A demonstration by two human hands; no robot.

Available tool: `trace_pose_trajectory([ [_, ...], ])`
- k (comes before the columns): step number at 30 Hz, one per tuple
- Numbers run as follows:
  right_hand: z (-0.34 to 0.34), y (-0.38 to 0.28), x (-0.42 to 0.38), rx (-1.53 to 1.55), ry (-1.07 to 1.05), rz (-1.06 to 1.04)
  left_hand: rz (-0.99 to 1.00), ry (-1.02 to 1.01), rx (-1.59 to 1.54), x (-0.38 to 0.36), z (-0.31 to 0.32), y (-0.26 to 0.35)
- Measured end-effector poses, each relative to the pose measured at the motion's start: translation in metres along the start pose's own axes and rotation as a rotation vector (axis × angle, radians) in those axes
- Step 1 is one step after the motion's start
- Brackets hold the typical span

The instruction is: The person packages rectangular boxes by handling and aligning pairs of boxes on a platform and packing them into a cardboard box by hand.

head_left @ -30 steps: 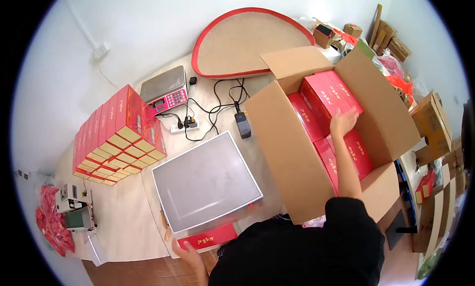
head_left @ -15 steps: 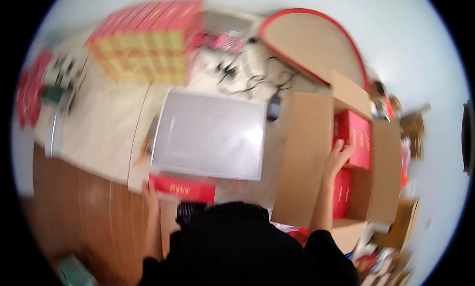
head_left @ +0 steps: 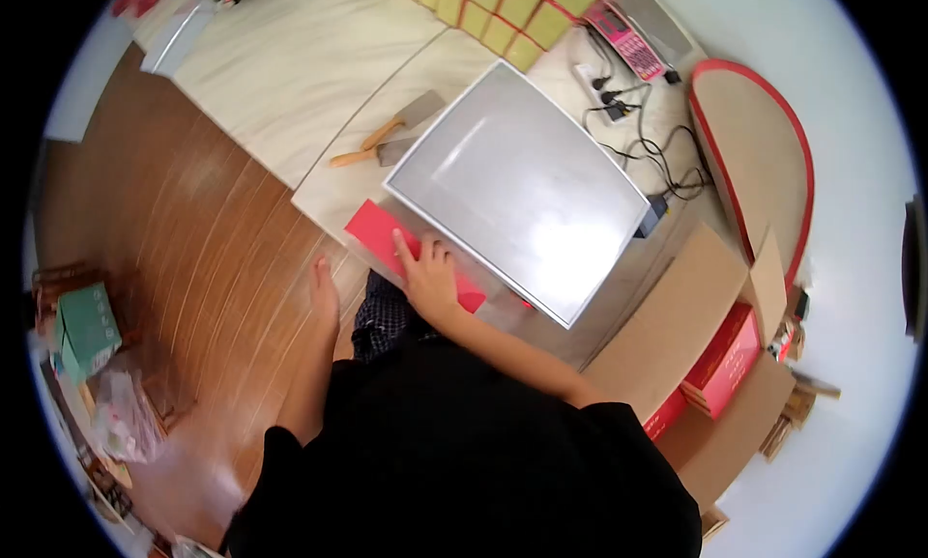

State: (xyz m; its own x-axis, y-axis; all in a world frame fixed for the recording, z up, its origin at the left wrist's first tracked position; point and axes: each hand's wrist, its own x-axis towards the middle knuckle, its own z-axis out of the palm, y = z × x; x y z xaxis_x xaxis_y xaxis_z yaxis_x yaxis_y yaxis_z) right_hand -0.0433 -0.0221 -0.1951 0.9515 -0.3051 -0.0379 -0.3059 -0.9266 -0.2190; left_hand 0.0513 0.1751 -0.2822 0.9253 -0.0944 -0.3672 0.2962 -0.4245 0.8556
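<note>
A slim red box (head_left: 372, 228) lies along the table's front edge, beside a machine with a large grey top and white rim (head_left: 512, 186). My right hand (head_left: 430, 276) rests across the red box with fingers spread, hiding its middle. To the left, just off the table edge, my left hand (head_left: 325, 289) is open, its fingers stretched out and nothing in them. A brown cardboard carton (head_left: 667, 316) with raised flaps stands at the right, and red boxes with gold lettering (head_left: 727, 357) sit inside it.
Two wooden-handled scrapers (head_left: 379, 135) lie left of the machine. Stacked red-and-yellow boxes (head_left: 503, 12) stand at the back. A power strip (head_left: 601, 92) with black cables lies behind the machine. A green box (head_left: 87, 328) is at the far left.
My right hand has left the carton and come across to the red box. My left hand has come off that box. The view has turned, so the table appears rotated.
</note>
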Motion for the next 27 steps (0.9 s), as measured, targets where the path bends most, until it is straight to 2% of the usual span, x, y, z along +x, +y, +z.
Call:
trace_pose_trajectory([
  [1, -0.001, 0.003, 0.000, -0.015, 0.008, 0.035, 0.012, -0.037, -0.002, -0.005, 0.005, 0.002],
  [3, -0.012, 0.004, -0.001, 0.131, -0.072, -0.090, -0.103, -0.076, -0.069, -0.013, 0.001, 0.017],
  [4, -0.026, 0.004, -0.002, 0.132, -0.059, -0.052, -0.162, -0.089, -0.092, -0.014, -0.006, 0.026],
  [5, -0.047, 0.006, -0.003, 0.247, -0.050, -0.098, -0.223, -0.093, -0.115, -0.012, -0.008, 0.035],
  [6, -0.068, 0.008, -0.005, 0.361, -0.043, -0.153, -0.215, -0.111, -0.104, -0.008, -0.008, 0.042],
  [8, -0.105, 0.027, -0.005, 0.402, -0.001, -0.142, -0.058, -0.143, -0.177, -0.002, -0.005, 0.050],
  [10, -0.135, 0.065, -0.001, 0.606, 0.041, -0.043, -0.046, -0.147, -0.131, 0.007, -0.004, 0.055],
  [12, -0.148, 0.120, 0.008, 0.860, -0.062, 0.033, -0.025, -0.150, -0.095, 0.013, 0.000, 0.064],
  [17, -0.160, 0.199, 0.020, 1.116, -0.207, 0.248, 0.049, -0.174, -0.045, 0.000, 0.016, 0.090],
  [20, -0.165, 0.210, 0.028, 1.059, -0.233, 0.261, 0.057, -0.216, -0.023, -0.012, 0.022, 0.104],
  [22, -0.156, 0.216, 0.034, 0.938, -0.203, 0.185, 0.058, -0.219, -0.027, -0.015, 0.026, 0.110],
  [25, -0.140, 0.202, 0.026, 0.496, 0.108, 0.049, 0.061, -0.222, -0.053, -0.017, 0.032, 0.118],
  [26, -0.143, 0.190, 0.020, 0.491, 0.103, 0.038, 0.068, -0.210, -0.073, -0.020, 0.035, 0.126],
  [27, -0.149, 0.174, 0.013, 0.317, 0.177, 0.075, 0.072, -0.198, -0.094, -0.022, 0.038, 0.133],
])
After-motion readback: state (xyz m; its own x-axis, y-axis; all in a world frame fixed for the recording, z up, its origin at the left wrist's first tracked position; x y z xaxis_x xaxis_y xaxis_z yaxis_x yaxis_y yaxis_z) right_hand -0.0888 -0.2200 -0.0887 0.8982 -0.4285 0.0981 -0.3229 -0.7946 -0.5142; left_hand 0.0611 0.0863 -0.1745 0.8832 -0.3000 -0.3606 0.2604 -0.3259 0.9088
